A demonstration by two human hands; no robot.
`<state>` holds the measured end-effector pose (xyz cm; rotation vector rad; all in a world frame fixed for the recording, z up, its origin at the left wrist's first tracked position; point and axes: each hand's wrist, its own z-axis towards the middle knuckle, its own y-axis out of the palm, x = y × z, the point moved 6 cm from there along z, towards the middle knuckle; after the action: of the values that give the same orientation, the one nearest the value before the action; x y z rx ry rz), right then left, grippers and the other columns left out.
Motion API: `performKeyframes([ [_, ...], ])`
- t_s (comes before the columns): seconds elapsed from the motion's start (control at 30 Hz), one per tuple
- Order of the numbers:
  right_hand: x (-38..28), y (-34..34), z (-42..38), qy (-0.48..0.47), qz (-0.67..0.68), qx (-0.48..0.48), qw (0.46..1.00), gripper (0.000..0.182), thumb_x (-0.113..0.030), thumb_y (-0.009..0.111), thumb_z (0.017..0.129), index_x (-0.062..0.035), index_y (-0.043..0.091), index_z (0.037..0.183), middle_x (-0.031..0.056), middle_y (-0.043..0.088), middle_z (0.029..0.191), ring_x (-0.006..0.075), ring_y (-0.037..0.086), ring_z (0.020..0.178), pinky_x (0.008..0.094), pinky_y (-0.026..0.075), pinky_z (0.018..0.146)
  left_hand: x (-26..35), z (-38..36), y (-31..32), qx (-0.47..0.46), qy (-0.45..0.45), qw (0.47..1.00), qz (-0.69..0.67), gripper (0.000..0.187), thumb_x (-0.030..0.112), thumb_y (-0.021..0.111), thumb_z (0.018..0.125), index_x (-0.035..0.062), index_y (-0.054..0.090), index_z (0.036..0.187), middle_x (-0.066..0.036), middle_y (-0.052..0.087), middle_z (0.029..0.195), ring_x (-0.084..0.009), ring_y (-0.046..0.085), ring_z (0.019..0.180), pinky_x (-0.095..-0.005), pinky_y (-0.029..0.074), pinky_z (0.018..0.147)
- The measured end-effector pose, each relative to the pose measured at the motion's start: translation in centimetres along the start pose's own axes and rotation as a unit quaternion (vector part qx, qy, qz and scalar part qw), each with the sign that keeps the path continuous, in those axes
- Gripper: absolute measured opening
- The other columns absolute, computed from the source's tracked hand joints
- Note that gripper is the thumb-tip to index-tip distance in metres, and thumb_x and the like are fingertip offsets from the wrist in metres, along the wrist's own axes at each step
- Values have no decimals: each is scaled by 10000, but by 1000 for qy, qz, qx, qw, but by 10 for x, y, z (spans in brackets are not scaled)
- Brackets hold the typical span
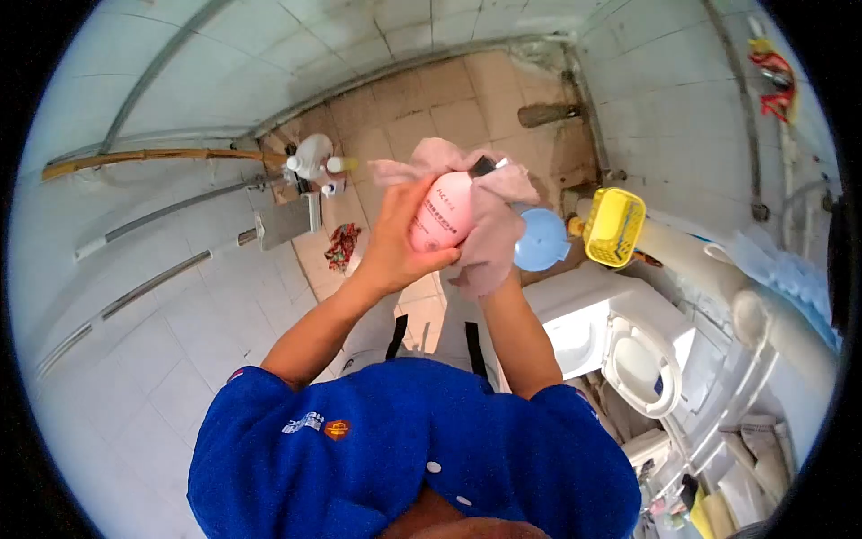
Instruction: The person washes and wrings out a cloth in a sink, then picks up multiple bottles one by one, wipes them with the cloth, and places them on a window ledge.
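Observation:
A pink bottle (444,214) with dark printing and a black cap is held up in front of my chest, near the middle of the view. My left hand (392,235) is wrapped around its lower left side, thumb across the bottom. A pinkish-grey cloth (492,238) lies behind the bottle and drapes down its right side, touching it near the cap. My right hand is covered by this cloth; only the forearm below it shows, so its fingers are hidden.
A blue round basin (541,240) and a yellow basket (614,226) are to the right, above a white toilet (639,364). White bottles (312,154) stand at the upper left, near a patterned cloth (342,247) on the tiled floor. Pipes run along the right wall.

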<state>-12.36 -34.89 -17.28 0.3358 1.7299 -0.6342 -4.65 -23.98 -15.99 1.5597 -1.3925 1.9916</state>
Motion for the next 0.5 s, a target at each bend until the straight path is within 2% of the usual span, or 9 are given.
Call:
performKeyframes([
  [0.07,-46,-25,0,-15,124,14,992,333,-208,683,747,-59,581,1027,35,609,943,174,580,784,304,505,697,18,-2,-14,3,-51,992,-118,806,228,870,610,0,490,1283,-148,526,1183,-243,529,1122,-361,442,955],
  [0.13,-34,-26,3,-2,200,37,979,315,-187,639,803,-62,563,1082,30,601,966,146,573,813,295,503,704,53,-3,-24,-19,-84,986,-143,772,218,867,636,-11,489,1269,-131,555,1167,-204,523,1122,-348,438,952],
  [0.2,-13,-16,9,13,278,52,959,301,-165,596,858,-66,544,1137,24,593,988,119,566,841,287,502,710,97,-5,-43,91,0,994,-52,692,175,851,624,15,527,1214,-156,573,1085,-311,567,1014,-371,465,881],
  [0.23,-10,-9,15,19,316,58,947,294,-154,574,886,-67,535,1164,22,589,1000,106,563,856,282,501,714,120,-5,-54,158,86,983,38,678,115,841,625,18,517,1212,-159,565,1106,-317,564,1002,-378,466,864],
  [0.3,-86,-16,7,71,469,98,875,161,-173,507,946,-107,534,1090,7,567,944,98,556,832,276,496,702,139,-6,-62,203,139,967,63,679,97,834,626,21,511,1219,-163,560,1114,-322,563,998,-379,466,864],
  [0.33,-100,-22,6,58,471,95,875,161,-173,507,946,-107,534,1090,7,567,944,98,556,832,276,496,702,149,-9,-67,240,181,950,80,681,79,827,628,25,504,1225,-166,555,1122,-327,562,994,-381,466,864],
  [0.4,-148,-42,9,-62,499,55,862,109,-223,503,952,-135,507,1016,9,552,877,111,563,797,257,487,677,170,-12,-76,232,200,948,83,702,72,817,649,25,483,1264,-171,546,1145,-333,560,1044,-383,468,887],
  [0.47,-207,-46,-8,-35,740,-189,645,214,-324,572,909,-120,508,921,17,516,814,182,574,762,310,497,656,170,-9,-73,83,46,970,-222,713,72,813,664,28,477,1291,-174,540,1170,-336,554,1099,-379,479,897],
  [0.5,-209,-53,-7,-46,699,-178,692,169,-273,533,927,-112,500,968,14,536,820,151,568,748,278,491,661,172,-6,-73,52,38,967,-247,687,73,812,672,34,504,1285,-177,552,1172,-330,562,1114,-365,492,891],
])
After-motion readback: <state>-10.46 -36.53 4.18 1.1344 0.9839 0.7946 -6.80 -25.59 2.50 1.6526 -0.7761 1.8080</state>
